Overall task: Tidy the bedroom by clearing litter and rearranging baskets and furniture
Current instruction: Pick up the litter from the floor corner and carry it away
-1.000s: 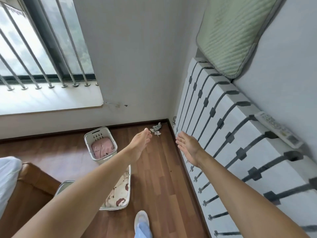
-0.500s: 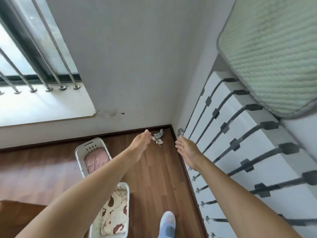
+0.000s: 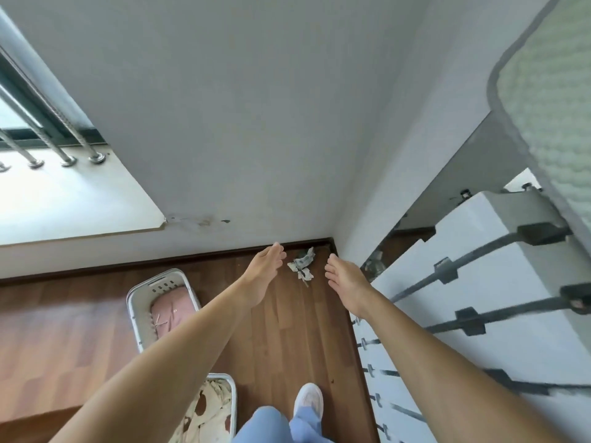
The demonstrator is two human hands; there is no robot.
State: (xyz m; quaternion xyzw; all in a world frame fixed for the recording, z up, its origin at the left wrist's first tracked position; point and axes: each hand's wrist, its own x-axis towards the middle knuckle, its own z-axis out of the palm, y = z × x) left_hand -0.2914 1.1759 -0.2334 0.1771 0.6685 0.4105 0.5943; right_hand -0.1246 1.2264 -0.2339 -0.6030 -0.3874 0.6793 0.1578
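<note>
Left hand (image 3: pixel 263 276) and right hand (image 3: pixel 347 284) now closer to litter (image 3: pixel 302 265)

Plain grey-white walls (image 3: pixel 256 123) meet in a corner over a dark skirting board (image 3: pixel 192 258) and a reddish-brown wood plank floor (image 3: pixel 287 330). Upper left is a window (image 3: pixel 16 121) with metal bars (image 3: pixel 68 123), and daylight totally blows out the white sill (image 3: pixel 64 199). On the right, a white panel with dark straps (image 3: pixel 495 282) sits under a quilted green mattress (image 3: pixel 550 107).
</note>
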